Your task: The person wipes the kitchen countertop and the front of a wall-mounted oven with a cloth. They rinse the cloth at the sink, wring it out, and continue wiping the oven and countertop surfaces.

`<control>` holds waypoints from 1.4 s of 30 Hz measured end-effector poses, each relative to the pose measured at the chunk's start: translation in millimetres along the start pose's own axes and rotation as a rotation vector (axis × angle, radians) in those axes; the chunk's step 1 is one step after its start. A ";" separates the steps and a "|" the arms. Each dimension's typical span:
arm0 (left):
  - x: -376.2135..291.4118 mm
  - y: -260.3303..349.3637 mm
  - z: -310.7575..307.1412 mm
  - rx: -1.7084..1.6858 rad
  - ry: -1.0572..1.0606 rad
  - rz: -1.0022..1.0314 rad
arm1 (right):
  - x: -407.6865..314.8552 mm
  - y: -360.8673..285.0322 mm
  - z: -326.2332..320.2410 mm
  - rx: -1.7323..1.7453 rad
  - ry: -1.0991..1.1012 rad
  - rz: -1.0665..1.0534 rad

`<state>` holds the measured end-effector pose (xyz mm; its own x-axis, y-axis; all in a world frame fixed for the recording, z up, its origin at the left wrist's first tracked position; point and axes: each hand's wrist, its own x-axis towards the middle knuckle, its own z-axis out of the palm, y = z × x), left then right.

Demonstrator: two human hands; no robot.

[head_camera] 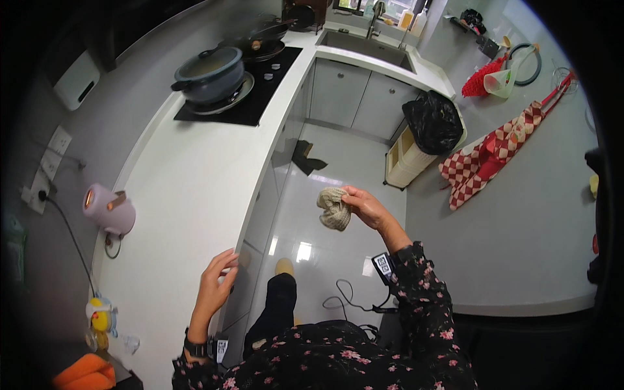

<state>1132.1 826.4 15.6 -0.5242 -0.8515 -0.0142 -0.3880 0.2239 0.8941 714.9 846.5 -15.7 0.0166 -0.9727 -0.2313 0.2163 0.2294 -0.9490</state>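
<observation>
A bunched, beige-grey cloth [334, 208] with a woven texture hangs from my right hand [366, 207], pinched between thumb and fingers above the tiled floor. My left hand [218, 279] is at the front edge of the white countertop [195, 190]. Its fingers are slightly curved and apart, and nothing is in them. Whether it touches the counter I cannot tell.
A grey pot [209, 78] stands on the black cooktop [265, 100], with a pan behind it. A lilac appliance [109, 209] is by the wall. Ahead are a sink [363, 46] and a bin with a black bag [434, 122]. A dark mat [308, 158] lies on the floor.
</observation>
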 end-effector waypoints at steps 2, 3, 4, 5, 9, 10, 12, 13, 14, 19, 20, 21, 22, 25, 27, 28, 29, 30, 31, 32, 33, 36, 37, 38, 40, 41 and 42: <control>61.6 4.2 18.3 -0.096 -0.133 0.028 | 2.0 -23.1 -1.7 0.106 -0.063 -0.028; 95.5 11.7 31.6 -0.118 -0.202 -0.006 | 8.2 -36.3 -8.6 0.122 -0.104 -0.015; 125.9 17.9 44.1 -0.183 -0.229 0.073 | 14.7 -47.8 -12.0 0.130 -0.131 -0.016; 161.0 29.2 64.1 -0.232 -0.261 0.114 | 23.4 -60.7 -22.7 0.152 -0.167 -0.024; 280.8 73.6 121.1 -0.403 -0.449 0.175 | 61.9 -104.8 -60.7 0.066 -0.196 -0.015; 306.1 83.1 132.2 -0.460 -0.529 0.161 | 69.7 -114.9 -75.0 -0.018 -0.170 -0.015; 357.6 99.2 150.8 -0.406 -0.583 0.057 | 82.0 -129.9 -107.2 -0.099 -0.112 -0.044; 381.0 106.3 160.9 -0.369 -0.607 -0.007 | 87.2 -134.5 -125.3 -0.106 -0.039 -0.046; 401.8 112.6 171.8 -0.403 -0.587 0.033 | 92.1 -137.2 -144.5 -0.105 0.022 -0.060; 526.6 144.0 226.5 -0.286 -0.589 0.141 | 146.8 -145.0 -258.5 -0.177 0.238 -0.096; 550.4 149.6 239.6 -0.304 -0.570 0.172 | 163.7 -146.2 -282.3 -0.225 0.263 -0.077; 576.5 155.2 251.1 -0.228 -0.560 0.194 | 179.5 -145.0 -302.5 -0.261 0.300 -0.032; 589.6 158.2 257.9 -0.254 -0.552 0.140 | 192.7 -146.7 -320.6 -0.234 0.254 -0.086; 664.8 188.2 283.2 -0.431 -0.527 0.026 | 246.7 -180.6 -386.6 -0.283 0.258 -0.121; 713.8 210.3 291.9 -0.578 -0.522 -0.038 | 282.8 -215.4 -429.8 -0.304 0.190 -0.153; 736.8 220.5 291.0 -0.646 -0.518 -0.064 | 304.5 -231.8 -448.4 -0.299 0.139 -0.181; 756.0 219.7 276.9 -0.723 -0.514 -0.158 | 331.1 -242.8 -450.2 -0.291 0.095 -0.177; 778.1 229.5 274.8 -0.777 -0.534 -0.205 | 352.2 -255.8 -467.5 -0.293 0.089 -0.175; 801.2 235.5 272.6 -0.790 -0.542 -0.176 | 374.9 -268.1 -480.5 -0.292 0.063 -0.215; 824.1 240.9 274.1 -0.796 -0.536 -0.174 | 396.7 -278.6 -494.1 -0.287 0.040 -0.242; 848.0 244.7 276.2 -0.848 -0.561 -0.130 | 417.3 -287.2 -507.1 -0.286 0.038 -0.228; 932.6 251.1 276.2 -0.896 -0.586 -0.257 | 476.5 -311.4 -551.2 -0.431 0.069 -0.285; 963.1 252.8 279.5 -0.945 -0.606 -0.278 | 495.6 -320.6 -569.8 -0.541 0.108 -0.297; 993.3 254.7 285.3 -0.978 -0.604 -0.291 | 513.8 -329.6 -588.0 -0.491 0.148 -0.301; 1052.2 259.6 294.7 -0.985 -0.634 -0.288 | 540.1 -352.3 -628.6 -0.576 0.179 -0.290; 1082.0 263.6 299.3 -1.014 -0.678 -0.271 | 551.9 -365.5 -648.5 -0.612 0.180 -0.321; 1110.1 266.4 303.5 -1.043 -0.709 -0.277 | 565.5 -376.2 -665.1 -0.596 0.212 -0.316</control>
<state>216.7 84.8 102.1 -0.9320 -0.3022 -0.2002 0.0559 -0.6655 0.7443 -6.3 232.9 68.1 -0.1624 -0.9821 0.0954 -0.3926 -0.0244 -0.9194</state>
